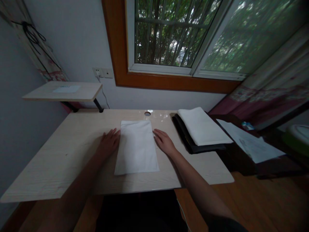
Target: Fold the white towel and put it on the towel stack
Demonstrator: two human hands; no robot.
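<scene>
1. Shelf, pale and raised on black legs, which we place at 10 o'clock from the white cloth; it stands at the far left of the desk.
2. Wall sockets, at 11 o'clock, with a cord hanging from them.
3. Left hand, at 9 o'clock, palm down with fingers extended along the cloth's left side. We see nothing gripped; whether the fingers touch the edge we cannot tell.
4. The cloth itself, a flat, smooth rectangle on the desk between the two hands. We judge the step in hand to be squaring or steadying its long sides. Lying so thin, it would call for a fingertip slipped under an edge before any fold or lift, with even pressure from both sides.
5. Cable hole, near 12 o'clock, beyond the cloth's far edge.
6. Right hand, at 3 o'clock, unclenched and well apart from the left, its fingertips just beside the right edge; contact is again uncertain.
7. White folded piece, at 2 o'clock, resting on a black item whose nature we cannot determine.
</scene>
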